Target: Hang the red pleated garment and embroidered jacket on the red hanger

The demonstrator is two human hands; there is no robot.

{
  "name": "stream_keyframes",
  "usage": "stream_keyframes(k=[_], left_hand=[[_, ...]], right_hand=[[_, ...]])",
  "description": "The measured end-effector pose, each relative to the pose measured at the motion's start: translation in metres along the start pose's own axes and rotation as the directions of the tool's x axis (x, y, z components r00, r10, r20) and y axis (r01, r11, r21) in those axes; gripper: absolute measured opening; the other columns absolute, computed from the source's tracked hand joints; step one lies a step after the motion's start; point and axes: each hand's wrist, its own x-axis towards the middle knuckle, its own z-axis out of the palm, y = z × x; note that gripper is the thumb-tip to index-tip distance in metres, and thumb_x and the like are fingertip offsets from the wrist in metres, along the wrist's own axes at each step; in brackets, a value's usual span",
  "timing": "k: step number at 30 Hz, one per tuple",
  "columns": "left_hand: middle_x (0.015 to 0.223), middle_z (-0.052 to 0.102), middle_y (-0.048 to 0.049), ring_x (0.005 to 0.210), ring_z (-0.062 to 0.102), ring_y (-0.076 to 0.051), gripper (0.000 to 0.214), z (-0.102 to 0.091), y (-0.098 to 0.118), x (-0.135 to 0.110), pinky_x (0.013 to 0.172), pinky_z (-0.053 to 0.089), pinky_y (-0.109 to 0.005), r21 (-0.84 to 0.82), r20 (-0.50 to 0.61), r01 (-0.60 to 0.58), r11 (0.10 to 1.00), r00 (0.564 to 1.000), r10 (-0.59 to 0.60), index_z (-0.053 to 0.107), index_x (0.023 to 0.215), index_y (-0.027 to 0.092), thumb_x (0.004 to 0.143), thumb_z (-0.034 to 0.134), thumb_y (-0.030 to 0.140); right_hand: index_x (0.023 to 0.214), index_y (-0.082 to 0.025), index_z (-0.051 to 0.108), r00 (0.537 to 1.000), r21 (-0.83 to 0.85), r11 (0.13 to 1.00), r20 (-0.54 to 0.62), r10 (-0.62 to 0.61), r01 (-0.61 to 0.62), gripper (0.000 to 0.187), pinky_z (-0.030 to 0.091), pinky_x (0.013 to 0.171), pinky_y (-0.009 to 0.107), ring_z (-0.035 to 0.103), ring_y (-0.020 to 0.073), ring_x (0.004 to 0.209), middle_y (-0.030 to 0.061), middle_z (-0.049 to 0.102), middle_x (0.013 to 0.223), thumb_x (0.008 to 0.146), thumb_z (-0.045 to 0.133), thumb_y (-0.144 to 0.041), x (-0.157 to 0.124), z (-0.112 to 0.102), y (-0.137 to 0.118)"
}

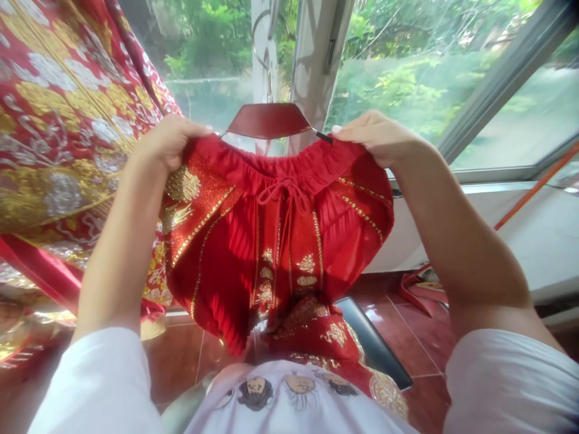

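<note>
A red skirt (275,235) with gold embroidery and a drawstring waistband hangs spread in front of me. My left hand (169,141) is closed on the left end of its waistband. My right hand (377,135) is closed on the right end, touching the black clip of a dark red wooden hanger (269,119). The hanger's metal hook (262,51) hangs up by the window frame. The skirt's hem drapes down to my lap.
A red and gold embroidered garment (58,132) hangs at the left, close to my left arm. A window (407,66) with greenery outside fills the back. An orange cord (534,190) runs at the right. Red floor tiles (416,337) and a dark flat object (375,346) lie below.
</note>
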Motion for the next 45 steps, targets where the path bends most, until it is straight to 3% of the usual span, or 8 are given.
stream_keyframes(k=[4, 8, 15, 29, 34, 38, 42, 45], left_hand=[[0.054, 0.046, 0.0039, 0.061, 0.041, -0.010, 0.033, 0.005, -0.014, -0.007, 0.066, 0.047, -0.033, 0.073, -0.344, -0.249, 0.966, 0.903, 0.258, 0.054, 0.063, 0.019, 0.071, 0.072, 0.044], [0.064, 0.049, 0.0024, 0.063, 0.042, -0.009, 0.033, 0.009, -0.019, -0.028, 0.066, 0.040, -0.030, 0.283, -0.309, -0.463, 0.840, 0.785, 0.537, 0.060, 0.070, 0.015, 0.084, 0.062, 0.045], [0.105, 0.065, -0.0024, 0.110, 0.056, -0.026, 0.037, 0.015, -0.029, -0.069, 0.097, 0.039, -0.038, 0.566, -0.211, -0.352, 0.746, 0.813, 0.543, 0.061, 0.109, 0.027, 0.087, 0.051, 0.055], [0.068, 0.057, -0.0026, 0.088, 0.057, -0.022, 0.058, -0.014, -0.036, -0.043, 0.083, 0.041, -0.041, 0.485, -0.115, -0.159, 0.860, 0.963, 0.242, 0.057, 0.070, 0.019, 0.088, 0.035, 0.070], [0.138, 0.049, -0.0105, 0.134, 0.040, -0.029, 0.057, 0.025, -0.043, -0.090, 0.111, 0.027, -0.050, 0.667, -0.303, -0.233, 0.708, 0.784, 0.542, 0.044, 0.138, 0.018, 0.093, 0.040, 0.051], [0.159, 0.017, -0.0104, 0.148, 0.008, -0.031, 0.074, 0.077, -0.083, -0.137, 0.120, 0.012, -0.055, 0.740, -0.286, -0.245, 0.626, 0.729, 0.623, 0.022, 0.150, 0.024, 0.086, 0.054, 0.040], [0.135, 0.053, -0.0087, 0.134, 0.042, -0.032, 0.058, 0.152, -0.168, -0.201, 0.117, 0.025, -0.055, 0.541, 0.234, -0.473, 0.695, 0.879, 0.416, 0.039, 0.140, 0.039, 0.084, 0.051, 0.031], [0.152, 0.034, -0.0083, 0.144, 0.026, -0.027, 0.068, 0.208, -0.237, -0.253, 0.121, 0.021, -0.045, 0.382, 0.568, -0.314, 0.869, 0.822, 0.047, 0.034, 0.147, 0.033, 0.081, 0.050, 0.024]], right_hand=[[0.047, -0.016, 0.041, 0.962, 0.028, 0.990, -0.241, -0.127, 0.138, 0.049, 0.017, 0.044, 0.024, 0.024, 0.0037, 0.045, -0.0046, 0.030, 0.045, 0.089, 0.063, -0.028, -0.006, 0.009, 0.007], [0.047, -0.020, 0.023, 0.871, -0.196, 0.941, -0.366, -0.330, 0.274, 0.056, 0.029, 0.050, 0.026, 0.023, 0.0065, 0.049, -0.0035, 0.026, 0.048, 0.091, 0.058, -0.030, -0.017, 0.013, 0.009], [0.087, -0.019, 0.067, 0.888, -0.431, 0.846, -0.182, -0.422, 0.314, 0.018, 0.047, 0.082, 0.031, 0.062, 0.0176, 0.086, 0.0037, 0.069, 0.089, 0.087, 0.053, -0.030, -0.043, 0.013, 0.021], [0.053, -0.020, 0.022, 0.969, -0.146, 0.978, -0.174, -0.175, 0.151, 0.070, 0.014, 0.049, 0.026, 0.018, 0.0075, 0.051, -0.0033, 0.020, 0.054, 0.072, 0.048, -0.082, -0.044, 0.001, 0.028], [0.097, -0.020, 0.063, 0.871, -0.496, 0.867, -0.407, -0.277, 0.044, 0.037, 0.044, 0.073, 0.035, 0.058, 0.0208, 0.079, 0.0063, 0.063, 0.084, 0.090, 0.048, -0.054, -0.073, 0.018, 0.042], [0.146, -0.021, 0.035, 0.858, -0.626, 0.776, -0.436, -0.270, -0.074, 0.061, 0.038, 0.104, 0.055, 0.044, 0.0339, 0.130, 0.0150, 0.047, 0.141, 0.090, 0.049, -0.039, -0.122, 0.043, 0.056], [0.156, -0.017, 0.004, 0.915, -0.686, 0.687, -0.396, -0.075, -0.241, 0.083, 0.020, 0.116, 0.061, 0.004, 0.0369, 0.147, 0.0105, -0.005, 0.160, 0.088, 0.048, -0.038, -0.192, 0.095, 0.076], [0.156, -0.017, -0.007, 0.964, -0.694, 0.669, -0.185, 0.191, -0.266, 0.095, 0.014, 0.118, 0.059, -0.004, 0.0356, 0.147, 0.0086, -0.012, 0.159, 0.083, 0.050, -0.040, -0.248, 0.141, 0.102]])
